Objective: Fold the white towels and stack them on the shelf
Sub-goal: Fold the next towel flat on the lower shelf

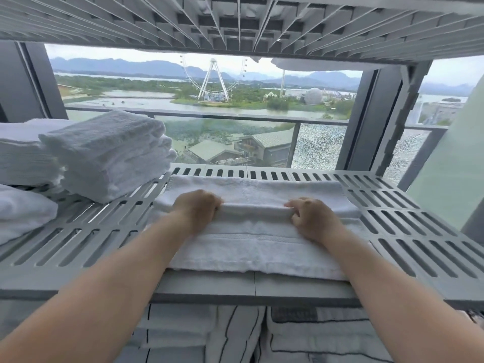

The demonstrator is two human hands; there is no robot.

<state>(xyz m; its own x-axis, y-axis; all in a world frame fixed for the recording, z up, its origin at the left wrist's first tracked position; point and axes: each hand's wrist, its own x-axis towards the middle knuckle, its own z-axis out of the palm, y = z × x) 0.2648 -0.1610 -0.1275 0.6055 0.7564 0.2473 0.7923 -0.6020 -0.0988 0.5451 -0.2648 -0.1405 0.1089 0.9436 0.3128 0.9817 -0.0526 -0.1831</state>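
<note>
A white towel [251, 244] lies spread across the middle of the grey slotted shelf [408, 231], its near edge at the shelf's front lip. A raised fold runs across its middle. My left hand [196, 208] grips the left end of that fold with curled fingers. My right hand [311, 218] pinches the fold's right end. A stack of folded white towels [110, 153] stands at the shelf's left, apart from both hands.
More folded white towels [23, 153] sit behind and left of the stack, and another towel [21, 213] lies at the left edge. An upper shelf [235, 19] hangs close overhead. Striped linens [235, 334] fill the level below. A window is behind.
</note>
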